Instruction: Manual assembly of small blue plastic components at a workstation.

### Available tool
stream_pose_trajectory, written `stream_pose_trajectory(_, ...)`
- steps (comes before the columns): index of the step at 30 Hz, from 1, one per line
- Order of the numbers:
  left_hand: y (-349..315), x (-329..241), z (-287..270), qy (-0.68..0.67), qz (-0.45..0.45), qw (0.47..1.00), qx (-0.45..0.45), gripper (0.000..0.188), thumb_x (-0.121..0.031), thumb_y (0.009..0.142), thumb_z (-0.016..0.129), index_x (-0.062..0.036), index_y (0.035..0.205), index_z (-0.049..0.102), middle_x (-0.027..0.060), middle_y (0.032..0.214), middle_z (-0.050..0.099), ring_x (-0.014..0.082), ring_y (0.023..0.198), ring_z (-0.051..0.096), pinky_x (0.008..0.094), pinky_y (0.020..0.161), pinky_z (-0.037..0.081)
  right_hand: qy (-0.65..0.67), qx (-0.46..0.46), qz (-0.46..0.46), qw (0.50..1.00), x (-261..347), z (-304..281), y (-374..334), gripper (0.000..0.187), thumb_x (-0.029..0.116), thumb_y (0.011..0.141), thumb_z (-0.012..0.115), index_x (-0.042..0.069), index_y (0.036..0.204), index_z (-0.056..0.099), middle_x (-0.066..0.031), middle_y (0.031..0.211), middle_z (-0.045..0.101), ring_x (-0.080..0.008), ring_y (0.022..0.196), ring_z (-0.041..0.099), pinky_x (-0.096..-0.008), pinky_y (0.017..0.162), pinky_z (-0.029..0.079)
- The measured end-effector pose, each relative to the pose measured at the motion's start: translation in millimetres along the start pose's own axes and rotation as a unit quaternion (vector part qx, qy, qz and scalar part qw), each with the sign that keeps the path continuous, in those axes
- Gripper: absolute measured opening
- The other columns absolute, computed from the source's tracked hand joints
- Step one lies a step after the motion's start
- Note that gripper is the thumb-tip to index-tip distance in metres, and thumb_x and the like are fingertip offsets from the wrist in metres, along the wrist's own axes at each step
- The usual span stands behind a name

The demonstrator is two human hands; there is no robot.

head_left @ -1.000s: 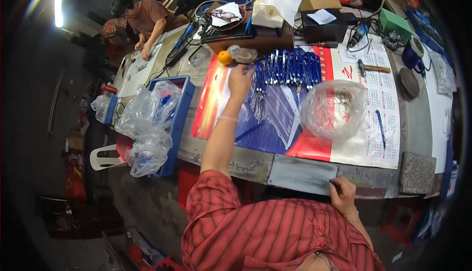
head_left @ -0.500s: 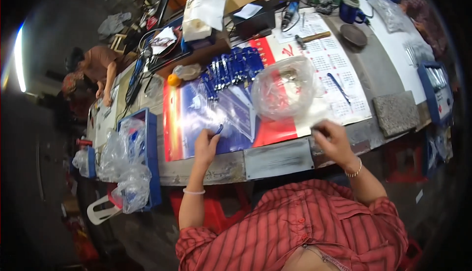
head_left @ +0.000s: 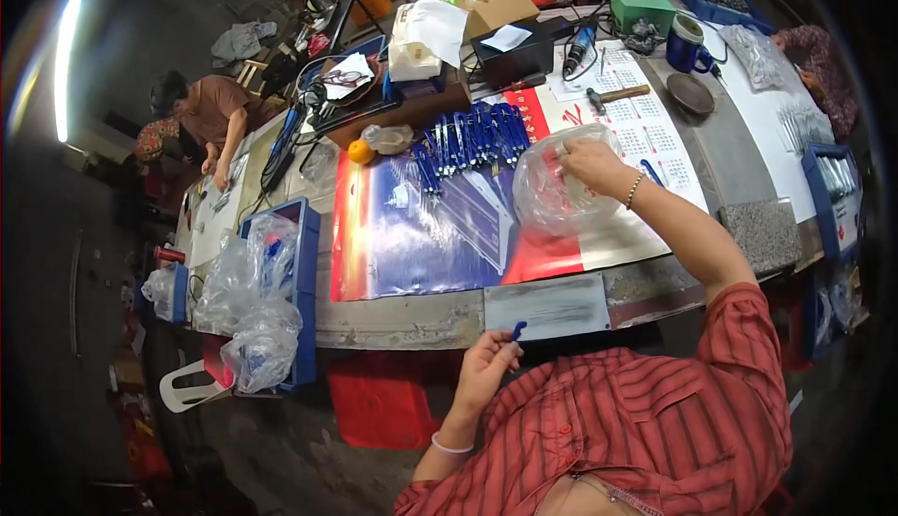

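Left hand (head_left: pixel 488 366) pinching small blue piece (head_left: pixel 518 331) by table (head_left: pixel 402 325) edge; right hand (head_left: pixel 595 167) at clear bag (head_left: pixel 550 205), can't tell grip

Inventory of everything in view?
poster: 1, blue, red, white, on table
slim pieces: many, blue, piled on poster
bag: 1, clear, poster's right half
orange: 1, orange, left of pile
hammer: 1, brown handle, right of pile
mug: 1, blue, back right
dish: 1, brown, by mug
box: 1, green, back
block: 1, speckled grey, front right
plate: 1, pale grey, front edge
bins: several, blue, both sides
stool: 1, red, under table
co-workers: at least 2, brown and patterned clothes, sides
clutter: uncountable, mixed, back
left hand: 1, bare, by plate, holding blue part
right hand: 1, bare, at bag
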State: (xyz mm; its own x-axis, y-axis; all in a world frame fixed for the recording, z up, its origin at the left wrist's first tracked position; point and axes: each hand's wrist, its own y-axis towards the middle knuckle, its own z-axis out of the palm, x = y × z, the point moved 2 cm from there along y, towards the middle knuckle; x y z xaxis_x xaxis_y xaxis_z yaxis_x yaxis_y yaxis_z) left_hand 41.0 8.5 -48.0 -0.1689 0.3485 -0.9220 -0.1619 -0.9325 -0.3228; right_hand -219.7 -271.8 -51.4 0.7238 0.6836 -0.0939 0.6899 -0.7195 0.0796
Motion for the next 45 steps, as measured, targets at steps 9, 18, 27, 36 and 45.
stream_pose_trajectory(9, 0.1, -5.7, 17.0, -0.199, -0.006, 0.98, 0.006, 0.011, -0.007, 0.09, 0.054, -0.0012, 0.099, 0.052, 0.0082, 0.085, 0.061, 0.0131, 0.069, 0.055, 0.0234, 0.065, 0.044, 0.615, -0.188, 0.245, 0.726, 23.8, -97.2, -56.6, 0.008, 0.008, 0.088, 0.051, 0.002, 0.091, 0.052, -0.0086, 0.088, 0.062, -0.0129, 0.068, 0.06, -0.0244, 0.057, 0.048)
stream_pose_trajectory(18, 32.8, -18.2, 57.1, -0.467, -0.128, 0.864, 0.14, 0.015, -0.014, 0.092, 0.052, -0.0058, 0.104, 0.049, 0.006, 0.089, 0.048, 0.0118, 0.066, 0.046, 0.0226, 0.058, 0.04, 0.799, -0.026, 0.211, 0.562, 152.6, -105.3, -133.1, 0.02, 0.001, 0.08, 0.066, -0.002, 0.098, 0.059, -0.0068, 0.091, 0.064, -0.013, 0.081, 0.063, -0.0233, 0.066, 0.051)
stream_pose_trajectory(27, 18.7, -2.7, 58.4, -0.529, -0.184, 0.824, 0.088, 0.02, -0.016, 0.091, 0.054, -0.0087, 0.11, 0.055, 0.0035, 0.095, 0.059, 0.0084, 0.066, 0.048, 0.0189, 0.053, 0.041, 0.568, -0.1, 0.086, 0.813, 175.8, -119.5, -129.9, 0.02, 0.016, 0.079, 0.068, 0.002, 0.092, 0.063, -0.0107, 0.073, 0.062, -0.0219, 0.062, 0.062, -0.0297, 0.055, 0.046)
stream_pose_trajectory(36, 13.4, -9.1, 61.7, -0.502, -0.136, 0.848, 0.101, 0.022, -0.014, 0.091, 0.054, -0.0077, 0.112, 0.055, 0.0034, 0.096, 0.06, 0.0095, 0.065, 0.049, 0.0201, 0.052, 0.042, 0.539, -0.091, 0.107, 0.83, 180.7, -118.5, -133.3, 0.019, 0.018, 0.079, 0.066, 0.002, 0.089, 0.062, -0.0131, 0.071, 0.061, -0.0292, 0.062, 0.061, -0.0348, 0.053, 0.046)
stream_pose_trajectory(45, 11.6, -12.7, 62.6, -0.472, -0.125, 0.868, 0.094, 0.024, -0.014, 0.091, 0.054, -0.0077, 0.114, 0.053, 0.0028, 0.093, 0.06, 0.0091, 0.063, 0.05, 0.0206, 0.05, 0.039, 0.56, -0.106, 0.11, 0.815, 182.4, -120.6, -134.3, 0.019, 0.016, 0.079, 0.067, 0.001, 0.089, 0.062, -0.0137, 0.07, 0.061, -0.0302, 0.062, 0.061, -0.0354, 0.053, 0.046)
